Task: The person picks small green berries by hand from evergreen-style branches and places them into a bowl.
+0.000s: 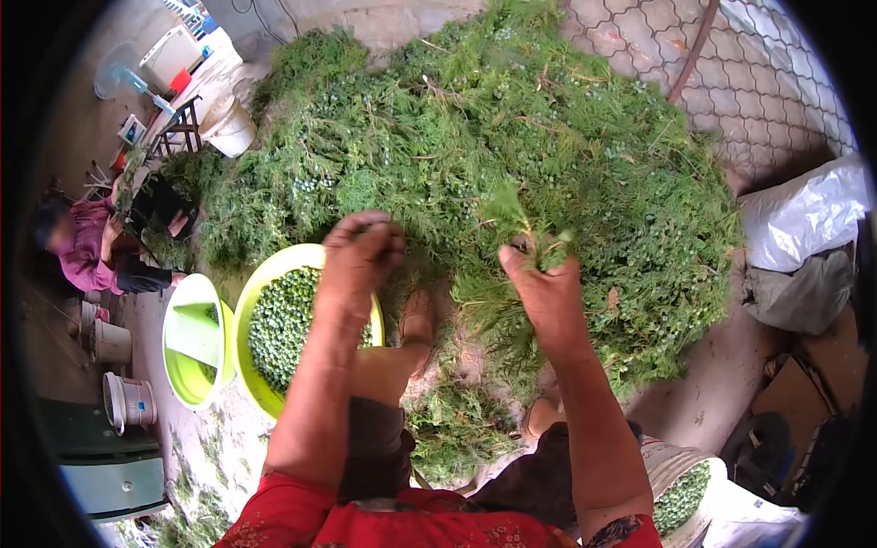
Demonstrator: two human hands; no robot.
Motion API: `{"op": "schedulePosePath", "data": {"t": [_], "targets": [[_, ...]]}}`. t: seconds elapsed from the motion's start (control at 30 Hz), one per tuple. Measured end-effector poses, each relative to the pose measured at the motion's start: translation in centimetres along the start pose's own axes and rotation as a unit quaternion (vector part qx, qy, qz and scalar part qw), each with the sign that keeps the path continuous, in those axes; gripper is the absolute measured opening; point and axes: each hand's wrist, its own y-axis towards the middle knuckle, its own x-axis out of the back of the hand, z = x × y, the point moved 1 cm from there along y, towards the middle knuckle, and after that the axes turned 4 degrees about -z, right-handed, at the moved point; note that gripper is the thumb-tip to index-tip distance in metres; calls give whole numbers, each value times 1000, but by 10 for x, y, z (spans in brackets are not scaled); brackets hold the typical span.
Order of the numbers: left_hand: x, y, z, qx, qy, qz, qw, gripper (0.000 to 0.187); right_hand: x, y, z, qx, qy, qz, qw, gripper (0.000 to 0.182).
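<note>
- Right hand (545, 279): grips a green sprig (522, 219) between thumb and fingers. The sprig projects forward from the grip, above the near side of the heap of cut greenery.
- Left hand (367, 242): fingers curled inward, raised near the upper right rim of the yellow-green basin. Whether the fingers close on anything cannot be told, as the fingertips are blurred and partly hidden.
- Step in hand, as judged from the pose: handling one sprig, with the right hand as the holding side and the left hand apart from it, on the basin side.
- Next-move requirement, as judged: maintain a firm right grip on the stem; any contact by the left hand with the sprig calls for crossing the gap between the hands.
- Yellow-green basin (241, 340): stands on the floor beside the left forearm, holding many small green berries (281, 331). The forearm overlaps part of it in view.
- Second basin (189, 391): stands just left of the first, tilted, with a pale green piece inside.
- Heap of cut greenery (411, 137): spreads across the floor ahead of both hands.
- Bucket (718, 477): lower right, also containing green berries.
- Co-worker (89, 242): seated at far left, near the edge of the heap.
</note>
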Motion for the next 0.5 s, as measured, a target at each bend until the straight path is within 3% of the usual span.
{"op": "schedulePosePath", "data": {"t": [0.03,0.1,0.13,0.17,0.23,0.27,0.3,0.33,0.37,0.4,0.43,0.5], "targets": [[20,2,-13,-35,48,-7,998,6,0,0,0,3,3,-1,1000,16],[58,-4,-38,-68,292,-99,949,14,-3,-3,2,20,-3,14,1000,23],[109,5,-29,-150,552,-141,808,20,2,-7,14,-46,-138,34,989,34],[152,9,-12,-218,759,-173,589,26,3,-7,9,-41,-132,33,990,34],[154,-24,-18,-151,876,-232,394,35,1,-5,-4,17,-167,32,985,43],[170,-19,-19,-203,796,-189,538,34,4,-8,-3,52,-224,37,973,40],[132,-30,-35,-174,675,-137,704,27,3,-11,-4,51,-223,37,973,40],[99,-38,-38,-242,567,-84,783,21,0,-13,-7,99,-227,36,968,35],[66,-46,-37,-169,422,-25,890,18,-4,-15,-7,148,-228,35,962,30],[22,-66,-45,-118,328,39,936,19,-7,-17,-4,152,-227,39,961,30],[-4,-78,-42,-100,291,75,949,24,-9,-22,1,192,-285,39,938,26],[-42,-86,-33,-185,299,154,923,32,-12,-29,4,230,-342,38,910,22]]}}
